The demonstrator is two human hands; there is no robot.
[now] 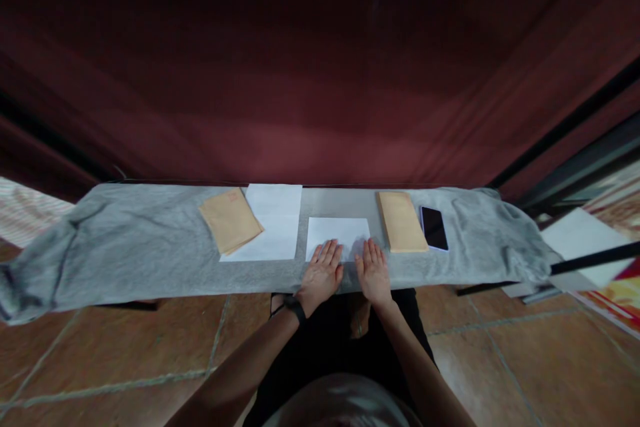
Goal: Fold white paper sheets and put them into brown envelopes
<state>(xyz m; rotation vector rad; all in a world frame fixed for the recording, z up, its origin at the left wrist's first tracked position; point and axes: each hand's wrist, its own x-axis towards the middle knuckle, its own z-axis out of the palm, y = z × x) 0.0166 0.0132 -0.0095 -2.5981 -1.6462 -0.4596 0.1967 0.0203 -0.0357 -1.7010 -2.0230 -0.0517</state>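
A white sheet of paper [336,229], about half the size of the sheets to its left and apparently folded, lies crosswise on the grey cloth in front of me. My left hand [324,268] rests flat on its near left part, fingers stretched forward. Near its right edge my right hand [373,269] also lies flat, with the fingers outstretched and close together. Both palms face down, and neither hand grasps anything. The fingers cover parts of the sheet's near edge.
Larger white paper [275,227] lies to the left, partly under several brown envelopes [231,219]. A stack of brown envelopes [401,221] and a phone [434,228] lie to the right. Grey cloth [150,240] covers the narrow table, against a dark red panel [320,113].
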